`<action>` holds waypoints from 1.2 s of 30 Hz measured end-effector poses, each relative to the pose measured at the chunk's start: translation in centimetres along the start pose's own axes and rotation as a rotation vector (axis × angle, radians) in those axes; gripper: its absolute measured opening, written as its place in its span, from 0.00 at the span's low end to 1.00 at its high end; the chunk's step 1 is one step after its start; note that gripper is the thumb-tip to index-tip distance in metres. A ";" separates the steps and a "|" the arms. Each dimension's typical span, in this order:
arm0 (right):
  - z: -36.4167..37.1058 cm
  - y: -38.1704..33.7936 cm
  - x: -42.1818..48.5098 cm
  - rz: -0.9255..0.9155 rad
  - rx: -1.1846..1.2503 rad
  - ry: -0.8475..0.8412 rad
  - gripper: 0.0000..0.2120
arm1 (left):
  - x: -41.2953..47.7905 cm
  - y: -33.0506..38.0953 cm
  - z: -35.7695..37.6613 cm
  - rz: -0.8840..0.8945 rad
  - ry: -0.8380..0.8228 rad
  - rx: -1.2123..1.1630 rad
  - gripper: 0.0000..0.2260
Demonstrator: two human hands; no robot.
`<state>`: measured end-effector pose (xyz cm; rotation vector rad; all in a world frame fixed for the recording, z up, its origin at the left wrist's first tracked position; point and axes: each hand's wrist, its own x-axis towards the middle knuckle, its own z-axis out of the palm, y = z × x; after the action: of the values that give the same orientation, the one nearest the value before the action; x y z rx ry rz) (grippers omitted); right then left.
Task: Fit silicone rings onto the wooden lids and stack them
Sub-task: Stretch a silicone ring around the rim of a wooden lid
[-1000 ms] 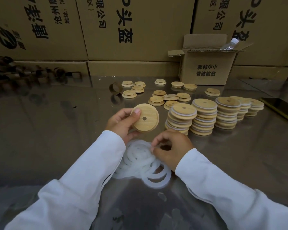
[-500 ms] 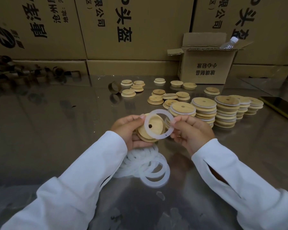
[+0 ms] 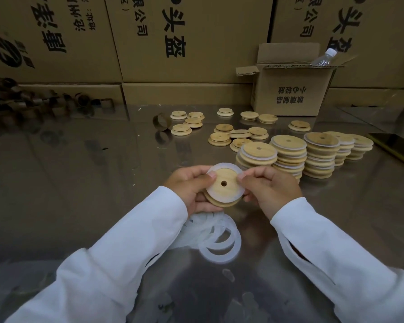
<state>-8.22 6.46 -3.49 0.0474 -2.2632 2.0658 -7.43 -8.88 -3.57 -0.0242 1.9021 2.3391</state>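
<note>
Above the table (image 3: 79, 183) the left hand (image 3: 191, 187) gripped the wooden lid (image 3: 229, 176); the right hand (image 3: 268, 190) pinched the silicone ring (image 3: 216, 195) around its raised centre. Pressing evenly all around should, I think, seat it flat.

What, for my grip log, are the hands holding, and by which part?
Left hand grips the lid, left edge; right hand pinches the ring, right edge.

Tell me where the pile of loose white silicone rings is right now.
Head view, centre: the pile of loose white silicone rings lies on the shiny metal table, just nearer the person than the left hand and right hand.
</note>
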 end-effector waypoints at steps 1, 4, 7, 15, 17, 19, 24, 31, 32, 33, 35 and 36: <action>0.1 0.1 -0.1 -0.019 -0.041 0.022 0.04 | 0.0 -0.2 0.2 0.034 0.012 0.038 0.07; 0.1 0.4 -0.2 -0.101 -0.182 0.091 0.05 | -0.2 -0.5 0.8 0.112 0.022 0.124 0.09; 0.0 0.4 -0.4 -0.193 -0.299 0.120 0.05 | -0.3 -0.7 1.1 0.118 0.001 0.149 0.11; 0.1 0.2 -0.3 -0.222 -0.209 0.098 0.07 | -0.8 -0.4 0.8 0.157 0.006 0.164 0.10; 0.1 0.2 -0.2 -0.201 -0.169 0.092 0.07 | -0.8 -0.3 0.7 0.173 0.016 0.154 0.09; 0.0 0.0 -0.1 -0.164 -0.123 0.078 0.07 | -0.9 -0.3 0.5 0.195 0.024 0.133 0.07; -0.4 -0.3 0.1 -0.095 -0.027 0.065 0.09 | -1.0 -0.2 0.5 0.263 0.044 0.159 0.08; -0.1 -0.4 -0.2 -0.158 0.001 0.016 0.08 | -1.1 -0.1 0.5 0.329 0.099 0.160 0.09; -0.1 -0.4 -0.2 -0.169 0.001 0.011 0.08 | -1.1 -0.1 0.4 0.326 0.102 0.144 0.09; -0.1 -0.4 -0.3 -0.180 -0.007 0.005 0.08 | -1.0 -0.2 0.4 0.319 0.101 0.123 0.10; -0.2 -0.5 -0.2 -0.206 -0.005 -0.016 0.09 | -0.9 -0.2 0.4 0.301 0.090 0.082 0.10; -0.2 -0.6 -0.2 -0.216 0.011 -0.031 0.10 | -0.9 -0.3 0.3 0.295 0.084 0.067 0.11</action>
<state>-7.93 6.63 -2.88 0.3113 -2.1554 1.9789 -6.46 -8.57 -3.67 0.1800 2.1537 2.4887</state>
